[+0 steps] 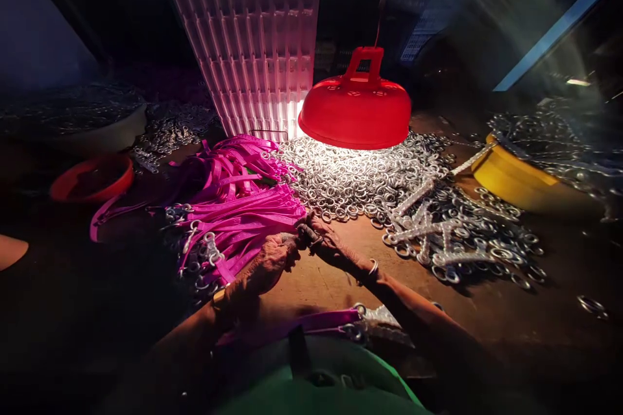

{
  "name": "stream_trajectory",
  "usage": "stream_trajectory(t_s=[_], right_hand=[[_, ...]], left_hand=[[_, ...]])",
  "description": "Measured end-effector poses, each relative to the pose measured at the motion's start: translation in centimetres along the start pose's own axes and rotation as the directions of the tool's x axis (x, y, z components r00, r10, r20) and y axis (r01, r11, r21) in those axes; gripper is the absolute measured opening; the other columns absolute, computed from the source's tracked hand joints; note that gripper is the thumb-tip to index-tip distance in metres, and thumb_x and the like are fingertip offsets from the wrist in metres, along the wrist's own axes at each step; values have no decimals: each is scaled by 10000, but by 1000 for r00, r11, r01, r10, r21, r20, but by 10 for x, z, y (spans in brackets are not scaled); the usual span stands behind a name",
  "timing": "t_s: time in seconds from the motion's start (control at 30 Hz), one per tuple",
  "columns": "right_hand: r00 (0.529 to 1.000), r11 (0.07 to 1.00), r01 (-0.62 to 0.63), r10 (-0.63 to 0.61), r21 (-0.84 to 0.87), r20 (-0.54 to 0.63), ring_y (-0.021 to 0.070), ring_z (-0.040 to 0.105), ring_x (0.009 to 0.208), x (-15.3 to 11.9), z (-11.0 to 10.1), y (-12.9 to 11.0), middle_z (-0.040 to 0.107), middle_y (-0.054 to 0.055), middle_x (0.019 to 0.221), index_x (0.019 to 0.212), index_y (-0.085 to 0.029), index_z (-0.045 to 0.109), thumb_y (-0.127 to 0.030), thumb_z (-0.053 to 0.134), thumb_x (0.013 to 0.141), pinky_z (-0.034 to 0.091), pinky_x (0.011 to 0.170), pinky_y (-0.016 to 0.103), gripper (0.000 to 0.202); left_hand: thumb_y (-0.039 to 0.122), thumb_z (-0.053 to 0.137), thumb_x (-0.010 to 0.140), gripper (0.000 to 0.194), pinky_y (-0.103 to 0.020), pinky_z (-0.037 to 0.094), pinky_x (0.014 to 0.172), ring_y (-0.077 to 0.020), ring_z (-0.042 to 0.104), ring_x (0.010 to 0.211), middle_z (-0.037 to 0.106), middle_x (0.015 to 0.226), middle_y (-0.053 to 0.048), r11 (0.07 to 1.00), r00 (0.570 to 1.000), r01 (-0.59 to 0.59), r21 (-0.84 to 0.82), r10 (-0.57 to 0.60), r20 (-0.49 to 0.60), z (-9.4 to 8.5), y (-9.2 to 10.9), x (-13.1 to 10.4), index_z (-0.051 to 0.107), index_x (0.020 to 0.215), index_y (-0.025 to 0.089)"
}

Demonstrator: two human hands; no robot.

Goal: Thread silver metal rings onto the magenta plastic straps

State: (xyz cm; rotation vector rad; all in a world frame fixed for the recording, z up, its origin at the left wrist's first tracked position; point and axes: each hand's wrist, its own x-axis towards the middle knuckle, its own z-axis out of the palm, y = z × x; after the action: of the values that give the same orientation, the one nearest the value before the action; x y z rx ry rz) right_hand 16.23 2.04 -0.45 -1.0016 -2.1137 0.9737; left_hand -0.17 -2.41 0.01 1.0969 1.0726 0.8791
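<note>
Shadow is swallowing the left and near edges of the scene, and the frame is cutting off the yellow basin [516,175] at far right. At the fingertips, something small and dark is showing, too dim to identify as a finger covering or a separate piece. The left hand [272,258] and right hand [329,245] are meeting at the centre, fingers bending inward; whether either is grasping anything, I cannot tell. Magenta straps [243,214] with metal clips are lying in a heap just left of and beyond the left hand. Loose metal rings [341,188] are spreading just beyond both hands, under a red lampshade [357,110]. White braided cords [438,233] with rings are lying right of the right hand; another magenta strap [321,321] is lying nearer the body.
</note>
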Motion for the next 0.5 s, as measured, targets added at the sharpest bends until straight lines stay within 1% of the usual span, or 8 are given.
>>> stream_trajectory(t_s=[0.07, 0.13, 0.17, 0.23, 0.3, 0.37, 0.43, 0.5], right_hand=[[990, 1000, -20, 20, 5, 137, 105, 479, 596, -7, -5, -11, 535, -4, 700, 1033, -155, 497, -286, 489, 839, 441, 560, 228, 234], [962, 998, -69, 65, 9, 265, 66, 436, 491, -20, -7, -24, 535, -24, 678, 1111, -147, 422, -273, 461, 868, 384, 457, 183, 276], [953, 996, -91, 88, -1, 291, 52, 415, 454, -29, -7, -30, 543, -27, 678, 1126, -148, 390, -264, 438, 885, 346, 422, 167, 272], [954, 994, -84, 100, -68, 282, 44, 397, 432, -47, -4, -42, 564, -17, 684, 1100, -152, 364, -252, 427, 899, 280, 400, 166, 233], [966, 986, -32, 73, -167, 247, 52, 390, 436, -65, 0, -52, 560, -18, 649, 1041, -156, 359, -218, 442, 891, 221, 410, 191, 182], [963, 973, 31, 32, -229, 266, 64, 396, 447, -82, 4, -59, 560, -23, 619, 1040, -155, 338, -157, 472, 842, 192, 431, 219, 239], [949, 972, 47, 29, -232, 314, 73, 413, 456, -96, 7, -64, 584, -18, 627, 1061, -155, 317, -132, 501, 778, 191, 444, 231, 338], [940, 976, 0, 74, -217, 332, 81, 435, 462, -107, 9, -66, 600, -18, 635, 1060, -164, 324, -146, 514, 746, 210, 447, 229, 368]], left_hand=[[350, 519, 592, 209, -207, 214, 423, -50, 298, 431, 370, 522, 48, 997, 998, 65, -40, -65, 23, -5, 14, -4, 470, 647, 154], [399, 568, 546, 278, -212, 146, 414, -37, 220, 421, 333, 496, 65, 988, 988, 148, -44, -146, 49, -7, 29, -10, 480, 631, 150], [413, 591, 551, 296, -217, 131, 414, -37, 211, 422, 325, 487, 68, 982, 980, 187, -22, -185, 71, -8, 34, -14, 492, 629, 145], [408, 605, 622, 291, -223, 124, 414, -40, 219, 429, 331, 485, 63, 965, 958, 252, 65, -259, 124, -7, 39, -22, 509, 625, 133], [388, 583, 710, 275, -219, 137, 413, -44, 234, 441, 342, 502, 58, 938, 924, 308, 159, -335, 184, -4, 35, -32, 525, 653, 126], [396, 574, 742, 289, -212, 160, 416, -47, 253, 455, 355, 518, 51, 914, 890, 348, 207, -392, 233, 1, 26, -42, 524, 661, 123], [449, 606, 726, 354, -211, 178, 420, -49, 270, 460, 369, 518, 45, 912, 868, 372, 173, -408, 281, 8, 17, -53, 506, 635, 122], [515, 625, 717, 434, -212, 184, 422, -49, 283, 457, 378, 516, 37, 914, 856, 397, 84, -401, 327, 14, 10, -64, 471, 600, 126]])
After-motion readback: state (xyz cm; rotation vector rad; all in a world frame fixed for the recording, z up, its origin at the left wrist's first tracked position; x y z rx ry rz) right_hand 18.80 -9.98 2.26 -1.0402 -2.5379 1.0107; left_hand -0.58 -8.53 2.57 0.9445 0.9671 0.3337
